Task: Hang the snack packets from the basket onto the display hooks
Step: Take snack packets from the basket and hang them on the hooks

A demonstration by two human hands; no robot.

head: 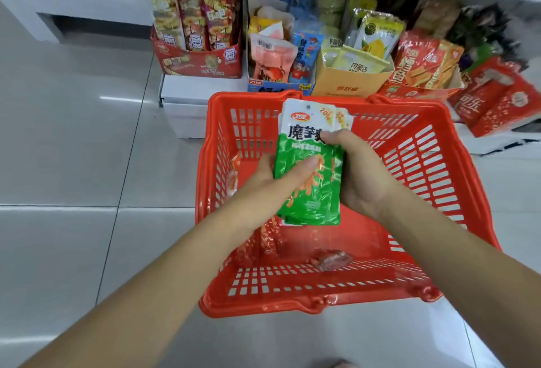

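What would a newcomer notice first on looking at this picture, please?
The eye goes first to the red basket on the pale tiled floor in the middle of the view. Over it, the left hand and the right hand together grip a stack of green and white packets. Behind the basket, open boxes of snacks stand in a row on the floor.
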